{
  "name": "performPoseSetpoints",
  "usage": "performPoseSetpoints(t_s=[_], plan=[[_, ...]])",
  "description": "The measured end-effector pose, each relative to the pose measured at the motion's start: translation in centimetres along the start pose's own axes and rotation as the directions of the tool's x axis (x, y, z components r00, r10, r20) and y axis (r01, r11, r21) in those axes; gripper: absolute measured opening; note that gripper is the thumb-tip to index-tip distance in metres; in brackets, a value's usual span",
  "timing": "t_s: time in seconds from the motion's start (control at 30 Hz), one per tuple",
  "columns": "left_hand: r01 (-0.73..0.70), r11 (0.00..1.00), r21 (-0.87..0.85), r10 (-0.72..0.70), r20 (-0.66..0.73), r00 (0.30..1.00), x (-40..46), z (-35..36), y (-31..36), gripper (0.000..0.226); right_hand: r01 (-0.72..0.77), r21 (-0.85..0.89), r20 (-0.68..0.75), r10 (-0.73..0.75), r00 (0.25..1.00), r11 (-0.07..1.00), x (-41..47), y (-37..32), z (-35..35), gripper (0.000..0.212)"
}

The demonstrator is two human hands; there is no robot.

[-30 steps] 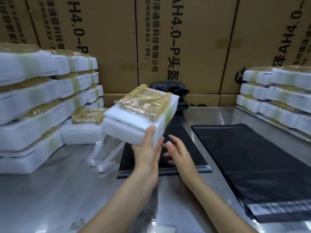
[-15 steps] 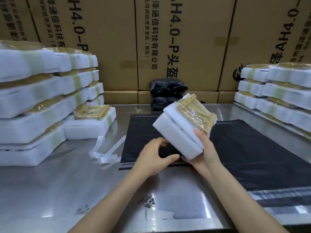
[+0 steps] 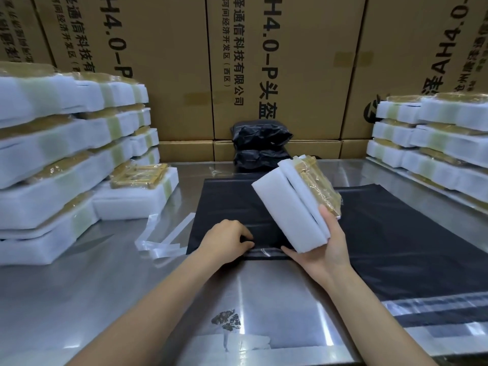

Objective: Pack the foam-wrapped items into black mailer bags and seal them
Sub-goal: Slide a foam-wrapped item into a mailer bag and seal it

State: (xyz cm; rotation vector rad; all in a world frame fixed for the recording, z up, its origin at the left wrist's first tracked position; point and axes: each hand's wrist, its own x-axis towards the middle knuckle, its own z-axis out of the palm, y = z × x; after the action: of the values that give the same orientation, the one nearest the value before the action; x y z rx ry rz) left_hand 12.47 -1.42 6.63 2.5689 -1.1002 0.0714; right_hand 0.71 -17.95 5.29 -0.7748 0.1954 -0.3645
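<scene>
My right hand (image 3: 320,247) grips the foam-wrapped item (image 3: 293,204) above the black mailer bag (image 3: 227,199); left hand (image 3: 227,240) fingers pinch its near mouth (lift wide, then slide in square).

1. The surface (image 3: 79,299) is shiny steel and reflects light near its front edge.
2. A black mailer (image 3: 224,202) lies flat at the middle, its open end toward the viewer.
3. A stack of mailers (image 3: 412,247) lies flat just right of it, partly under it.
4. Clear strips (image 3: 163,241) lie loose at the mailer's left edge.
5. Foam stacks (image 3: 52,167) stand on the left, with 1 lone foam pack (image 3: 137,199) beside them.
6. More foam packs (image 3: 435,151) are piled at the right edge.
7. 2 sealed bags (image 3: 260,143) sit stacked at the back, against cartons (image 3: 277,62).
8. A dark smudge (image 3: 227,317) marks the steel near the front.
</scene>
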Motion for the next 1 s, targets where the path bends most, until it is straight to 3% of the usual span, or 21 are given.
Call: performPoseSetpoints(t_s=[0.13, 0.27, 0.37, 0.5, 0.67, 0.83, 1.0], plan=[[-0.042, 0.993, 0.109, 0.039, 0.033, 0.999, 0.2, -0.2, -0.3, 0.032, -0.005, 0.015, -0.014, 0.006, 1.000, 1.000, 0.1, 0.1, -0.2, 0.034], [-0.006, 1.000, 0.027, 0.004, 0.093, 0.996, 0.4, 0.4, -0.9, 0.058, 0.005, -0.007, -0.019, -0.005, 1.000, 1.000, -0.1, 0.1, 0.0, 0.042], [0.041, 0.999, -0.031, -0.037, 0.137, 0.990, 0.2, 0.6, -1.5, 0.065, 0.040, -0.035, -0.027, -0.041, 0.999, 0.999, -0.3, 0.3, 0.4, 0.049], [0.018, 0.998, 0.062, -0.023, 0.077, 0.997, 0.1, 0.5, -1.2, 0.053, 0.067, -0.069, -0.061, -0.071, 0.996, 0.995, -0.5, 0.2, 0.6, 0.051], [-0.114, 0.966, 0.232, 0.114, 0.015, 0.993, 0.2, 0.0, 0.0, 0.028, 0.043, -0.035, -0.115, -0.047, 0.992, 0.998, -0.5, 0.2, 0.4, 0.050], [0.049, 0.997, -0.062, -0.049, -0.006, 0.999, 0.7, -0.7, 0.5, 0.020, 0.055, -0.043, -0.127, -0.061, 0.990, 0.998, -0.6, 0.0, 0.7, 0.051], [0.116, 0.972, -0.206, -0.106, 0.060, 0.993, 1.9, -1.0, -0.2, 0.023, 0.122, -0.038, -0.088, -0.125, 0.988, 0.992, -1.1, 0.0, 0.5, 0.052]])
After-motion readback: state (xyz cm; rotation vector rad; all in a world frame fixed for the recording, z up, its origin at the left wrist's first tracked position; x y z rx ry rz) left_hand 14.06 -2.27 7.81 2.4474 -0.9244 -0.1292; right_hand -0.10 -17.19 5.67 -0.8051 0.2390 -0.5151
